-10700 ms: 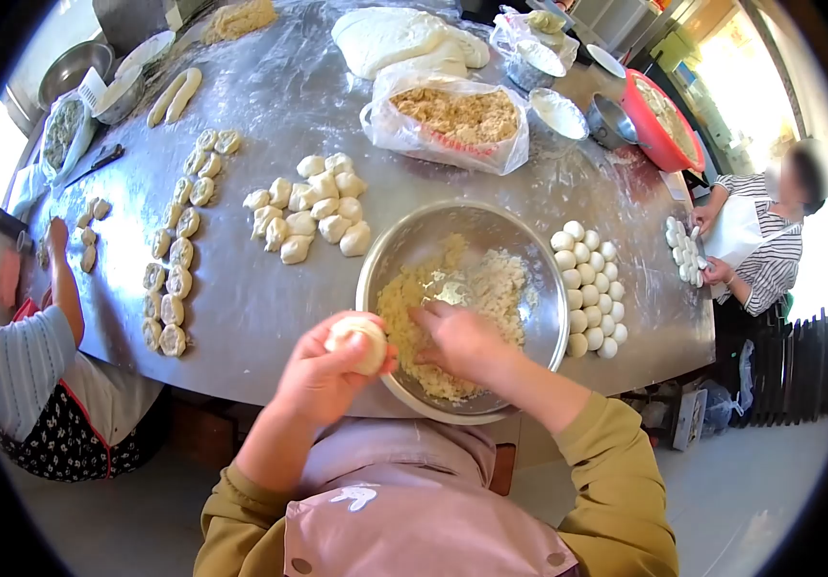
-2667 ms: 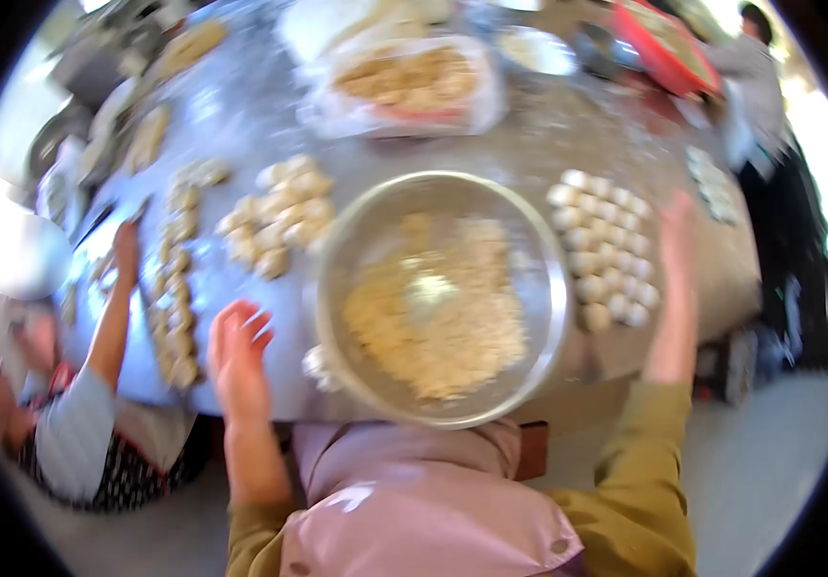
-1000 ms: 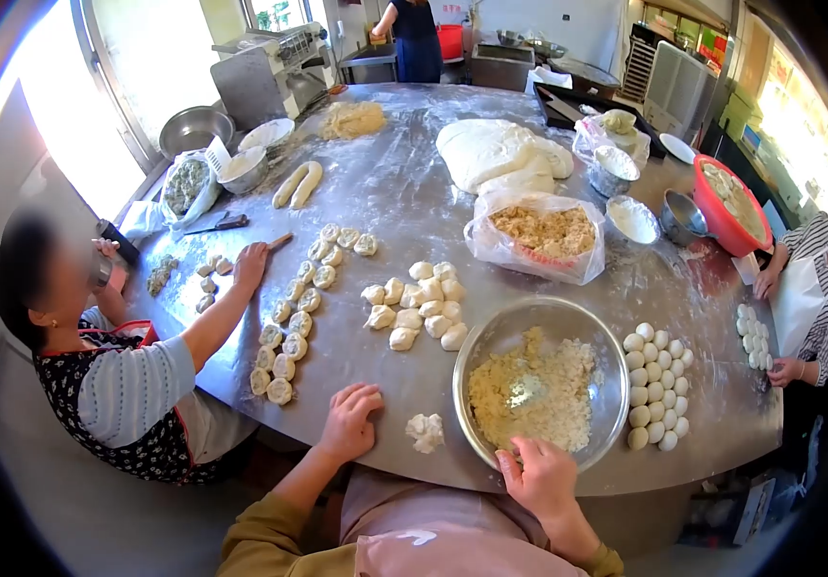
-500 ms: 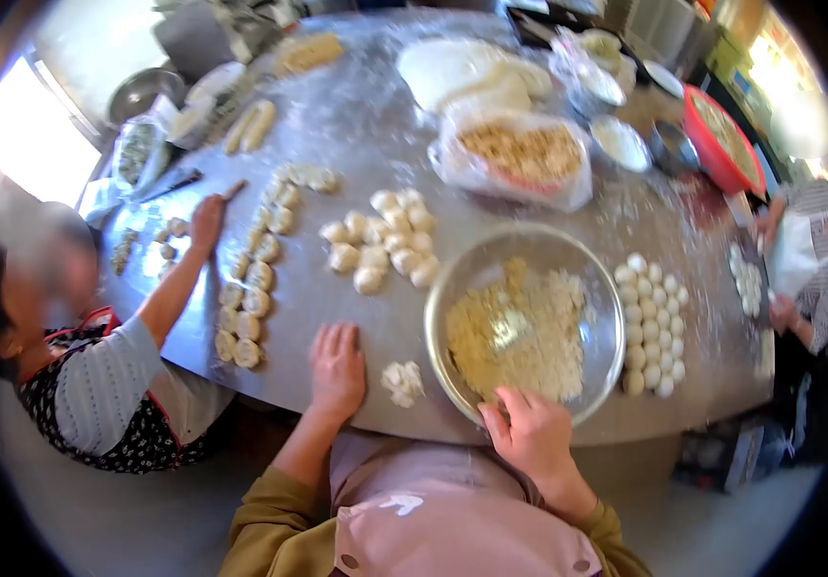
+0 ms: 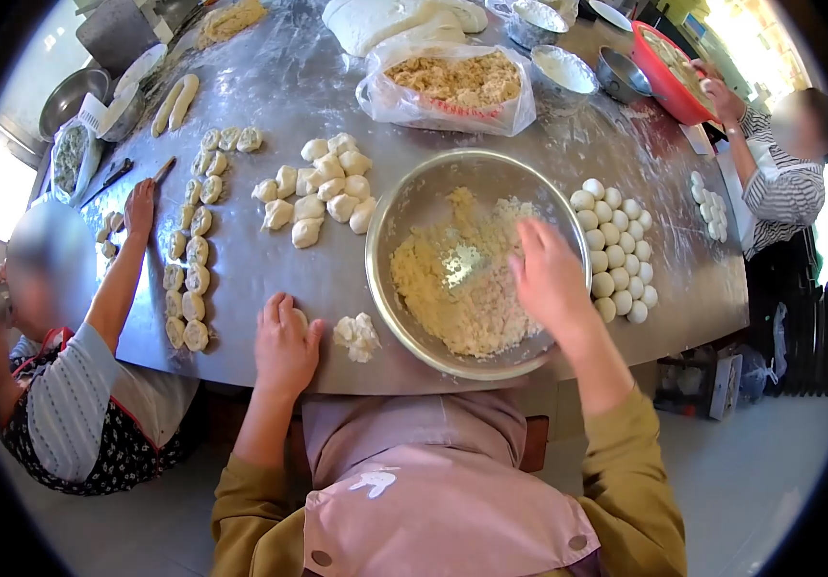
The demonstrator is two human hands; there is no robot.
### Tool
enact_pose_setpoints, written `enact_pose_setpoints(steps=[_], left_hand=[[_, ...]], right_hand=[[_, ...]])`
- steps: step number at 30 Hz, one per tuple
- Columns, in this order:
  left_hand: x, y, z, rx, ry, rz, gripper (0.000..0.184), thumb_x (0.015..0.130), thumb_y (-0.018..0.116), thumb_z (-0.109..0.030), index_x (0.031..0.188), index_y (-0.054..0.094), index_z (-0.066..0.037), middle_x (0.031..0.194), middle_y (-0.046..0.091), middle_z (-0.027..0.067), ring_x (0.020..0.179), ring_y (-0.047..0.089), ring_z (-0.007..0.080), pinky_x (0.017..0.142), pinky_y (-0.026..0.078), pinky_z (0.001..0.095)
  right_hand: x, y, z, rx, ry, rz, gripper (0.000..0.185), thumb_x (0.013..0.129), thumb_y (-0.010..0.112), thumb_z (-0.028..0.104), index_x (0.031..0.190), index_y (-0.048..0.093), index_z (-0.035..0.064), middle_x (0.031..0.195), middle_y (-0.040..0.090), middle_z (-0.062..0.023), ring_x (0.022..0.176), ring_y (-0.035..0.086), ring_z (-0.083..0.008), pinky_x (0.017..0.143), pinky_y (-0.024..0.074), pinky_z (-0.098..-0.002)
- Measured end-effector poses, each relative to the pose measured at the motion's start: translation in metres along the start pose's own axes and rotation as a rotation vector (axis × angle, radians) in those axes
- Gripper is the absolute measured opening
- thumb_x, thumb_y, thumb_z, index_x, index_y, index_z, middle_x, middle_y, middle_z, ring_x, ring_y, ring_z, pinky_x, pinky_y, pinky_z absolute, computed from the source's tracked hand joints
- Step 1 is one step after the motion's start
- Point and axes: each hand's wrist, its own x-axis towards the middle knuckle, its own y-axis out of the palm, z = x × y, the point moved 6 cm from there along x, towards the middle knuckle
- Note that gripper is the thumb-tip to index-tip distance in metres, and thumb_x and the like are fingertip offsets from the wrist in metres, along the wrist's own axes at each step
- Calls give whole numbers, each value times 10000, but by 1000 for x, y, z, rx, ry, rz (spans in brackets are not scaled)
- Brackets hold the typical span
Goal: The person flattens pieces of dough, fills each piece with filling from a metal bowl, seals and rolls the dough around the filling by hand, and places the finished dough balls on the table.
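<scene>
My left hand (image 5: 286,346) rests on the steel table near its front edge, curled over a pale piece of dough (image 5: 301,316) that shows between thumb and forefinger. Beside it lies a small heap of white crumbly dough scraps (image 5: 356,337). My right hand (image 5: 553,279) is over the right part of a large steel bowl (image 5: 382,322), fingers slightly bent and loose, close to the crumbly filling. That filling is yellowish on the left (image 5: 419,274) and whiter on the right (image 5: 501,308). The right fingertips are partly hidden.
Dough lumps (image 5: 323,183) lie behind my left hand; round white dough balls (image 5: 616,250) are right of the bowl. Farther back stands a bagged tub of crumbs (image 5: 457,82). A co-worker's hand (image 5: 140,207) is beside sliced rolls (image 5: 198,252); another person (image 5: 784,188) stands right.
My right hand has moved from the bowl's front rim to over the filling at the right. A pale dough piece now shows at my left hand. The view has shifted.
</scene>
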Motion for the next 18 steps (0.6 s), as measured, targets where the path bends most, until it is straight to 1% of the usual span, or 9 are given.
enact_pose_setpoints(steps=[2, 3, 5, 6, 8, 9, 12, 14, 18], left_hand=[[1, -9, 5, -12, -82, 163, 298, 854, 621, -151, 1061, 532, 45, 1183, 535, 249, 1094, 502, 415, 916, 425, 447], [-1, -15, 5, -4, -25, 67, 146, 849, 593, -71, 934, 516, 19, 1038, 581, 219, 962, 536, 414, 829, 438, 478], [-4, -20, 17, -111, -73, 113, 143, 871, 587, -66, 967, 522, 18, 985, 613, 185, 916, 578, 375, 805, 465, 442], [-5, -21, 20, -164, -94, 140, 143, 882, 585, -63, 984, 526, 17, 959, 629, 168, 893, 599, 355, 792, 479, 424], [-12, -20, 25, -656, -253, 100, 161, 901, 589, -70, 1032, 543, 12, 915, 644, 120, 868, 623, 287, 780, 497, 376], [-17, -18, 26, -903, -335, 80, 171, 911, 591, -74, 1055, 551, 9, 893, 651, 96, 855, 636, 252, 774, 506, 352], [-13, -43, -39, -1610, -392, 163, 261, 917, 612, -97, 1148, 551, 8, 924, 645, 60, 901, 631, 180, 815, 507, 308], [-8, -43, -80, -1906, -293, 375, 331, 902, 630, -93, 1204, 532, 2, 998, 627, 71, 928, 628, 195, 842, 510, 329], [7, -21, -139, -2057, -401, 498, 298, 958, 565, -146, 1219, 524, -8, 1020, 619, 97, 912, 636, 204, 807, 533, 318]], right_hand=[[16, 15, -18, -99, -56, 42, 422, 852, 585, 76, 1239, 486, -60, 1289, 516, -219, 1209, 495, -362, 1003, 438, -406], [23, 29, -27, -133, -91, 66, 422, 842, 566, 52, 1240, 484, -62, 1301, 509, -220, 1227, 479, -368, 1011, 432, -408], [24, 54, -28, -182, -123, 39, 449, 802, 508, -14, 1249, 488, -62, 1274, 518, -224, 1201, 492, -380, 1009, 434, -411], [27, 55, -23, -171, -92, 111, 431, 798, 514, -17, 1227, 507, -59, 1256, 524, -223, 1180, 505, -378, 999, 442, -412], [32, 52, -12, -149, -22, 262, 395, 790, 527, -23, 1183, 546, -53, 1218, 538, -223, 1136, 530, -374, 978, 458, -414], [33, 57, -11, -113, -10, 338, 298, 772, 539, -39, 1058, 623, -34, 1135, 570, -220, 1063, 570, -359, 911, 497, -419], [33, 88, -15, -192, -132, 355, 218, 762, 563, -22, 957, 662, -10, 1040, 625, -215, 992, 612, -341, 859, 517, -413], [32, 79, 3, -145, -161, 502, 198, 779, 576, 18, 951, 672, 5, 976, 647, -210, 947, 630, -331, 843, 518, -411], [10, 58, 24, 3, -127, 675, 192, 831, 606, 150, 952, 673, 17, 910, 668, -203, 892, 647, -324, 837, 514, -406]])
